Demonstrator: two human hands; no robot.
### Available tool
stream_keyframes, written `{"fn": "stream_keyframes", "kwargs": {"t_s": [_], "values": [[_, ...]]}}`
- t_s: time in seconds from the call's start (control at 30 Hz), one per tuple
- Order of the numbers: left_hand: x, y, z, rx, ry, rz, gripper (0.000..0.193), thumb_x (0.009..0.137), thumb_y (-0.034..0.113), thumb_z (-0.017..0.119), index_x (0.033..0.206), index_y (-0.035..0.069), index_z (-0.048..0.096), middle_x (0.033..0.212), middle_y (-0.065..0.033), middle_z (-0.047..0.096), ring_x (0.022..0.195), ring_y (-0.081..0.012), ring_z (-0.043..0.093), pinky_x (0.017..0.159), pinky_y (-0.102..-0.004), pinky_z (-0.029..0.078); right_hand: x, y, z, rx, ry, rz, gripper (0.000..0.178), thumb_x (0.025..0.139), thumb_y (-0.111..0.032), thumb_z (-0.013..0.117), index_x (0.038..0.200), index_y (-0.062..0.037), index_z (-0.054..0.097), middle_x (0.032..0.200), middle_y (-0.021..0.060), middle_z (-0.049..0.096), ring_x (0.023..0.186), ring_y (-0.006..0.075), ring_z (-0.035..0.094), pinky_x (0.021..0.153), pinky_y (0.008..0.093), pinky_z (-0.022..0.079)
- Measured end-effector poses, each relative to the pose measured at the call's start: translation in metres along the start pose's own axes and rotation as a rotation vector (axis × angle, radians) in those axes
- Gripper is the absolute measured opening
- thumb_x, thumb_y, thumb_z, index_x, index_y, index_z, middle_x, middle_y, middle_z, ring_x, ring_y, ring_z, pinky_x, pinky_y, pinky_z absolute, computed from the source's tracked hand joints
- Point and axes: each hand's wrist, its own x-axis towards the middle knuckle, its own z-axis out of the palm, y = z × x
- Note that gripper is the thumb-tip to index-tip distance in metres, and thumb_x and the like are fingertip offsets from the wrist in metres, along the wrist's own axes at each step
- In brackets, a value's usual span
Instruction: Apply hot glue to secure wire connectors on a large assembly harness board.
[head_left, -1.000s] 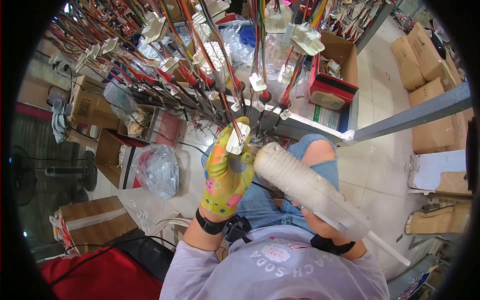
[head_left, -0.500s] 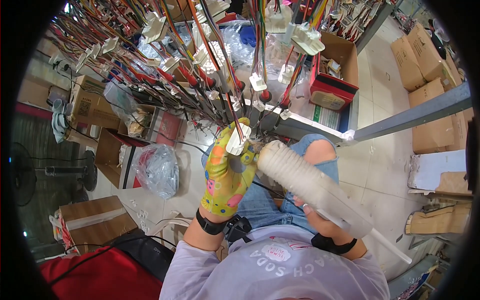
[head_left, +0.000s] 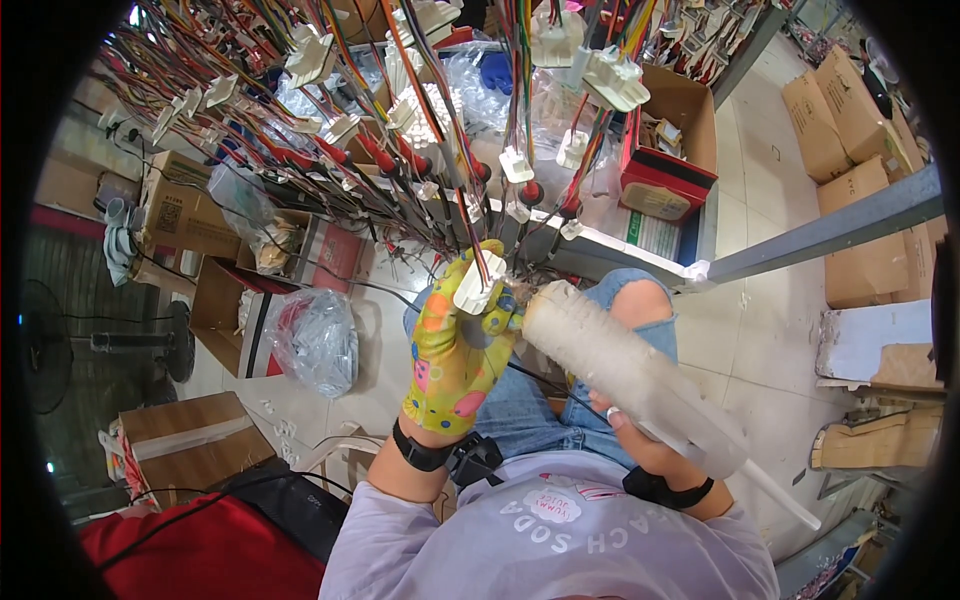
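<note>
My left hand (head_left: 455, 355), in a yellow patterned glove, is closed on a white plastic connector (head_left: 480, 284) with several thin wires running up from it. My right hand (head_left: 650, 445) is bare and grips the underside of a glue gun (head_left: 610, 355). The gun's thick barrel is wrapped in whitish material, and a pale glue stick (head_left: 785, 497) sticks out of its back end. Its front end points at the connector and lies beside my gloved fingertips. The body of the gun hides part of my right hand.
Many wire bundles with white connectors (head_left: 615, 80) hang over the rack ahead. A red box (head_left: 668, 188) stands at its right, near a grey metal bar (head_left: 820, 235). Cardboard boxes (head_left: 865, 225) are stacked far right. To the left lie a plastic bag (head_left: 315, 340) and a carton (head_left: 190, 440).
The glue gun's front end has shifted slightly right and down, a little away from the connector. My left hand and the connector have hardly moved.
</note>
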Motion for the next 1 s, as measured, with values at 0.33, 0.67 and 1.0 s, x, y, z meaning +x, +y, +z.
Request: {"fn": "stream_keyframes", "kwargs": {"t_s": [0.33,0.67,1.0], "values": [[-0.004,0.002,0.013,0.055,0.110,-0.015,0.048,0.089,0.032,0.058,0.125,0.001,0.051,0.095,0.0003,0.058,0.071,-0.0064,0.048,0.066,-0.0211,0.041,0.011,-0.021,0.002,0.123,-0.073,-0.202,0.022,0.081,0.005,0.053,0.101,0.0014,0.062,0.094,0.0126,0.066,0.090,0.0205,0.064,0.081,0.0314,0.050],[-0.003,0.000,0.004,0.043,0.165,-0.031,0.047,0.090,0.033,0.057,0.126,0.004,0.051,0.107,-0.0015,0.059,0.080,-0.0076,0.053,0.071,-0.0221,0.044,0.002,-0.020,0.001,-0.554,-0.018,-0.220,0.021,0.079,-0.006,0.062,0.099,-0.0066,0.067,0.095,0.0061,0.067,0.084,0.0252,0.064,0.069,0.0324,0.049],[-0.003,-0.001,-0.004,0.122,0.064,-0.002,0.055,0.089,0.039,0.057,0.131,0.005,0.047,0.121,-0.0029,0.055,0.098,-0.0097,0.052,0.082,-0.0248,0.044,-0.001,-0.018,0.000,-0.497,0.072,-0.242,0.022,0.073,-0.012,0.069,0.096,-0.0095,0.069,0.092,0.0052,0.067,0.077,0.0262,0.062,0.064,0.0348,0.046]]}}
